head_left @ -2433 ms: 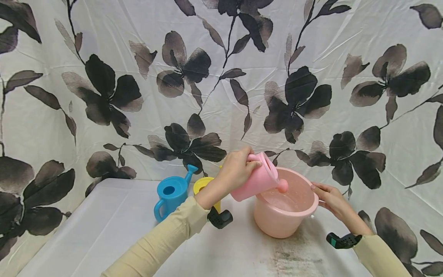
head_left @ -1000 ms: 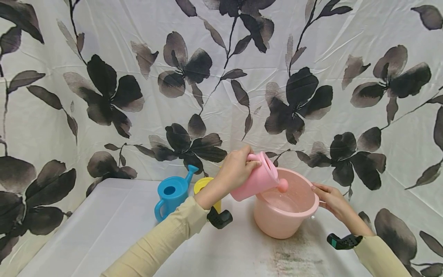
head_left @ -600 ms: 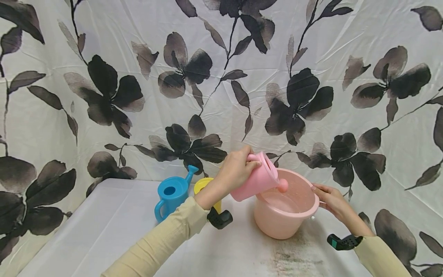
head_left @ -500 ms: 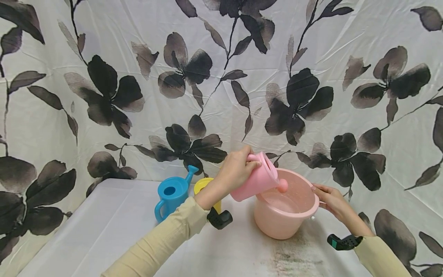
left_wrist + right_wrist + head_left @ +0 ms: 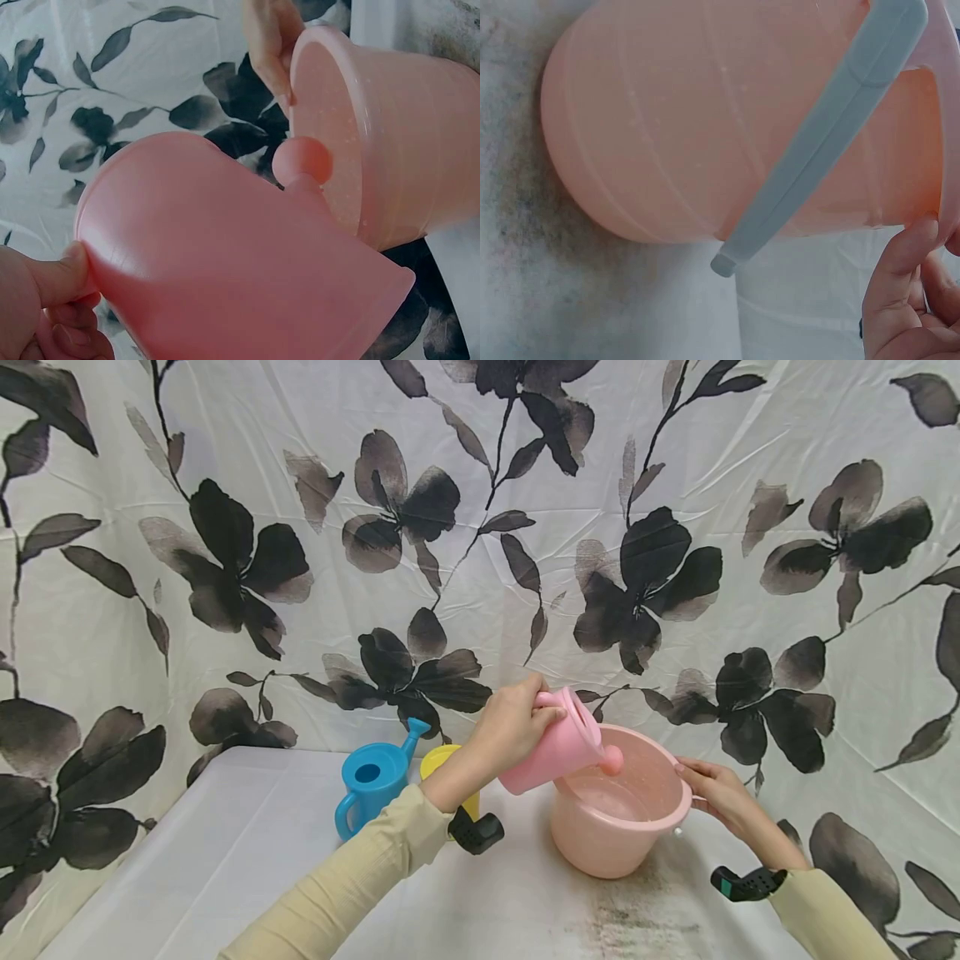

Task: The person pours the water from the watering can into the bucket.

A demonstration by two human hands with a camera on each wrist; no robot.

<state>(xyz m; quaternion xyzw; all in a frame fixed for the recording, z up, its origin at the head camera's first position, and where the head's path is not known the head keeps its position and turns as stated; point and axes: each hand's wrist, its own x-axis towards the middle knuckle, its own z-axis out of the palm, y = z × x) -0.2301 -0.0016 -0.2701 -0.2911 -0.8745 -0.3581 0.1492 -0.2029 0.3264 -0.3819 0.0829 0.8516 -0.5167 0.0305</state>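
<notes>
My left hand grips the handle of a pink watering can. The can tips to the right, its round sprinkler head at the mouth of a peach-pink bucket. Drops of water dot the bucket's inner wall in the left wrist view. On the far right side, my right hand pinches the bucket's rim between thumb and fingers. A grey-blue carrying handle hangs slantwise across the bucket's outside in the right wrist view.
Left of the bucket, a blue watering can stands on the white table. Beside it, a yellow watering can is partly hidden behind my left forearm. Dark smudges mark the table before the bucket. A floral curtain hangs behind.
</notes>
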